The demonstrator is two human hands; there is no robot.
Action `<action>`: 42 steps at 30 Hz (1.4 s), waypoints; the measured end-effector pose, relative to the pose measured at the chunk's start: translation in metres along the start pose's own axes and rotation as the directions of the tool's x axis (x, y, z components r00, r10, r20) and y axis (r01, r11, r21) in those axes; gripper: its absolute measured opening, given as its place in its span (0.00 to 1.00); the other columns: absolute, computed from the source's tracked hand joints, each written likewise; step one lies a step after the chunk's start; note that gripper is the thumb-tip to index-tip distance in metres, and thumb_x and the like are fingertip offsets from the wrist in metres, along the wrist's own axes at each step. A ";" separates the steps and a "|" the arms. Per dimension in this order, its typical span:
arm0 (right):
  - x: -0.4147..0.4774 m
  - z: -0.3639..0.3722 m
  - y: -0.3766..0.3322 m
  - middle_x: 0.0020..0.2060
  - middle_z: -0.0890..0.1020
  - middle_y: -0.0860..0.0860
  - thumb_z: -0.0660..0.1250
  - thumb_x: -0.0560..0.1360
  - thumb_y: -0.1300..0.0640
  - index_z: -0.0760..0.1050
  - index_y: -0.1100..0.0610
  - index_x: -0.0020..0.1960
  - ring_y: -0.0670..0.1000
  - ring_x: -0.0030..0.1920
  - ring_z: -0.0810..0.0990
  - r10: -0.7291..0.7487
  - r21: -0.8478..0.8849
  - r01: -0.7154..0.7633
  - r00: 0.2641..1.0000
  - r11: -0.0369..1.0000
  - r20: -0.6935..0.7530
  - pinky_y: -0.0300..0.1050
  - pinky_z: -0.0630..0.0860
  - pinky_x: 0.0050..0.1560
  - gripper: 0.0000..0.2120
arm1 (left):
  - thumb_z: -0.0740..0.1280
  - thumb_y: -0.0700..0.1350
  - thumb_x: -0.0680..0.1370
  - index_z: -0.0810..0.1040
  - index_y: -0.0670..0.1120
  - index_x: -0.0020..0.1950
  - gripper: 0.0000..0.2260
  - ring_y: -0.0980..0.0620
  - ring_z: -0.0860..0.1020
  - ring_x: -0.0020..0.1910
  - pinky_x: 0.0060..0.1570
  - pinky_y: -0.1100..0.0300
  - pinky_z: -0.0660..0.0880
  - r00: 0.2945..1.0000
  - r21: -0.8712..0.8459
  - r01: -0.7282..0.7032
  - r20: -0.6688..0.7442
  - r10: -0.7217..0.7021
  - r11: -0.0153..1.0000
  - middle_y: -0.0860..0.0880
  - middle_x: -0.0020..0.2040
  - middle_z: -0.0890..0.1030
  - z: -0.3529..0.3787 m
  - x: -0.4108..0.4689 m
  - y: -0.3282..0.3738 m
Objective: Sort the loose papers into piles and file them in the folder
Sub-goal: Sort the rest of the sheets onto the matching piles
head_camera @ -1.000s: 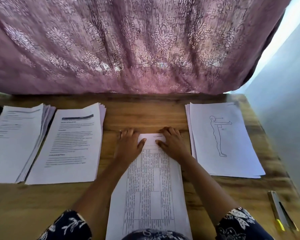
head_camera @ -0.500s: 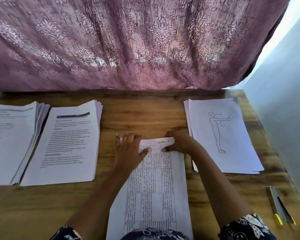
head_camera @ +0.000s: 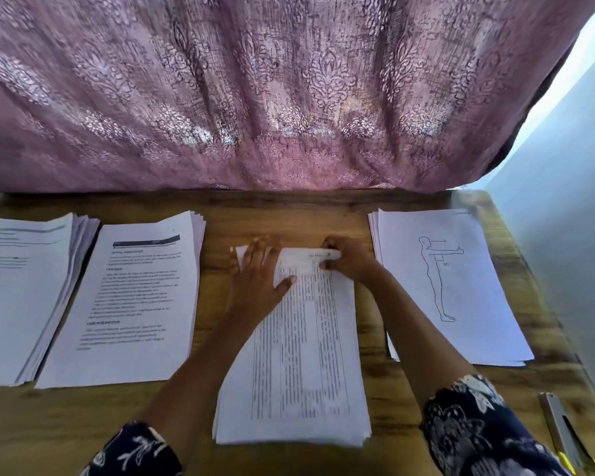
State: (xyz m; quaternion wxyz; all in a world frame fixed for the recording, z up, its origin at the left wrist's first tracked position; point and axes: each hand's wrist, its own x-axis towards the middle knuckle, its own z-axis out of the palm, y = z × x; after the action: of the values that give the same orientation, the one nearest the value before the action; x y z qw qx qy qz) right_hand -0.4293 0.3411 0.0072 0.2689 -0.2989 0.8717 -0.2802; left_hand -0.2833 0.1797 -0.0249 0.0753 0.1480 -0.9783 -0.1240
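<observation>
Head view: curtain [head_camera: 289,97] behind middle pile [head_camera: 299,355]

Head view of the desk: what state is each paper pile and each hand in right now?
Middle pile, stacked flat.
Top sheet, far edge curled up.
Left hand, fingers straight, pressing on the top sheet.
Right hand, pinching the top sheet's curled edge.
Figure-drawing pile, flat, untouched.
Text pile, flat, edges fanned.
Far-left pile, flat, edges fanned.

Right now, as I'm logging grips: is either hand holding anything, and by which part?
The right hand pinches the top sheet of the middle pile by its far edge, near the right corner. The left hand presses flat on it.
</observation>
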 end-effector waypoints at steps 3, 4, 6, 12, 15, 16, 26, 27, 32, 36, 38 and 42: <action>0.043 -0.016 0.001 0.47 0.81 0.51 0.72 0.73 0.56 0.74 0.52 0.46 0.52 0.48 0.80 -0.011 -0.044 0.004 0.984 0.999 -0.177 0.46 0.78 0.47 0.07 | 0.56 0.66 0.75 0.61 0.50 0.77 0.34 0.42 0.55 0.77 0.71 0.39 0.45 0.999 -0.012 -0.038 -0.003 0.038 0.999 0.45 0.78 0.59 0.000 0.030 -0.002; 0.054 -0.020 0.001 0.47 0.81 0.50 0.71 0.73 0.56 0.73 0.51 0.46 0.52 0.48 0.81 -0.018 -0.042 0.009 0.977 0.999 -0.212 0.46 0.79 0.48 0.07 | 0.54 0.67 0.75 0.59 0.51 0.78 0.34 0.43 0.53 0.78 0.72 0.41 0.42 0.999 -0.006 -0.040 0.020 0.040 0.999 0.46 0.79 0.56 -0.001 0.037 -0.001; 0.071 -0.022 0.002 0.49 0.81 0.49 0.69 0.75 0.55 0.73 0.51 0.50 0.53 0.50 0.81 -0.043 -0.036 0.035 0.965 0.999 -0.260 0.45 0.80 0.49 0.06 | 0.48 0.68 0.75 0.57 0.53 0.78 0.35 0.46 0.50 0.78 0.73 0.43 0.40 0.995 0.017 -0.049 0.085 0.047 0.999 0.48 0.79 0.54 0.003 0.047 -0.003; 0.051 0.005 0.009 0.72 0.67 0.54 0.66 0.76 0.50 0.63 0.55 0.73 0.58 0.72 0.64 -0.130 -0.279 0.006 0.894 0.960 -0.429 0.55 0.58 0.72 0.28 | 0.41 0.70 0.76 0.58 0.54 0.78 0.35 0.46 0.53 0.78 0.73 0.45 0.45 0.996 0.013 -0.051 0.070 0.050 0.999 0.49 0.79 0.55 0.033 0.044 -0.018; 0.036 0.020 0.014 0.77 0.57 0.53 0.58 0.80 0.45 0.52 0.56 0.78 0.54 0.77 0.52 -0.038 -0.270 -0.055 0.944 0.961 -0.329 0.51 0.44 0.75 0.31 | 0.45 0.69 0.77 0.61 0.53 0.77 0.33 0.46 0.55 0.77 0.73 0.45 0.47 0.998 -0.010 -0.055 0.021 0.055 0.998 0.48 0.78 0.58 0.036 0.045 -0.019; 0.034 0.023 0.015 0.77 0.55 0.53 0.57 0.81 0.44 0.50 0.56 0.78 0.54 0.77 0.52 -0.015 -0.249 -0.070 0.945 0.966 -0.325 0.51 0.43 0.75 0.32 | 0.46 0.69 0.77 0.63 0.53 0.76 0.33 0.46 0.57 0.77 0.73 0.45 0.48 0.999 -0.024 -0.052 0.009 0.052 0.998 0.48 0.77 0.60 0.036 0.045 -0.019; 0.018 0.032 -0.002 0.62 0.78 0.60 0.67 0.77 0.57 0.64 0.58 0.74 0.62 0.60 0.77 -0.185 -0.223 0.091 0.875 0.971 -0.448 0.56 0.76 0.57 0.27 | 0.49 0.63 0.80 0.72 0.48 0.69 0.27 0.46 0.73 0.65 0.64 0.47 0.69 0.958 -0.396 0.043 -0.244 -0.150 0.917 0.47 0.66 0.76 0.032 0.062 -0.006; 0.016 0.037 0.002 0.60 0.78 0.61 0.70 0.74 0.60 0.66 0.58 0.73 0.63 0.58 0.78 -0.273 -0.315 0.139 0.857 0.939 -0.436 0.57 0.77 0.55 0.29 | 0.49 0.63 0.80 0.67 0.50 0.72 0.27 0.48 0.71 0.68 0.68 0.49 0.67 0.950 -0.515 0.013 -0.262 -0.172 0.857 0.48 0.70 0.72 0.032 0.060 -0.008; 0.008 0.034 0.014 0.73 0.66 0.57 0.62 0.79 0.54 0.59 0.54 0.76 0.56 0.74 0.62 -0.408 -0.408 0.319 0.901 0.855 -0.151 0.48 0.47 0.73 0.27 | 0.52 0.64 0.79 0.55 0.57 0.77 0.27 0.50 0.56 0.77 0.74 0.49 0.54 0.968 -0.542 -0.124 -0.251 -0.019 0.831 0.49 0.78 0.58 0.030 0.062 -0.012; 0.009 0.023 0.013 0.69 0.72 0.52 0.55 0.80 0.45 0.66 0.53 0.72 0.53 0.66 0.72 -0.219 0.011 0.227 0.951 0.974 -0.216 0.53 0.70 0.67 0.23 | 0.54 0.63 0.77 0.70 0.50 0.72 0.28 0.46 0.59 0.76 0.74 0.45 0.56 0.990 -0.304 -0.112 -0.115 0.080 0.946 0.48 0.76 0.63 0.039 0.065 -0.013; 0.018 0.016 0.019 0.71 0.70 0.52 0.55 0.80 0.45 0.65 0.54 0.73 0.54 0.69 0.70 -0.146 -0.006 0.150 0.945 0.989 -0.293 0.56 0.67 0.69 0.24 | 0.56 0.61 0.78 0.71 0.51 0.72 0.25 0.46 0.61 0.76 0.74 0.50 0.52 0.996 -0.277 -0.077 -0.075 0.058 0.958 0.49 0.75 0.64 0.041 0.067 -0.013; 0.031 0.010 0.034 0.77 0.58 0.54 0.59 0.80 0.45 0.53 0.56 0.78 0.54 0.77 0.54 -0.115 -0.273 0.046 0.963 0.961 -0.245 0.49 0.46 0.75 0.32 | 0.58 0.59 0.77 0.71 0.51 0.72 0.25 0.47 0.61 0.76 0.73 0.52 0.50 0.998 -0.281 -0.048 -0.060 0.033 0.958 0.49 0.76 0.64 0.040 0.067 -0.012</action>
State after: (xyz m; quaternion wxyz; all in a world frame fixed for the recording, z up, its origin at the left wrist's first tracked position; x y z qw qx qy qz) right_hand -0.4567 0.3398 -0.0314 0.0990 -0.3286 0.9158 -0.2085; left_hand -0.3508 0.1569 -0.0585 0.1247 0.1189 -0.9510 -0.2566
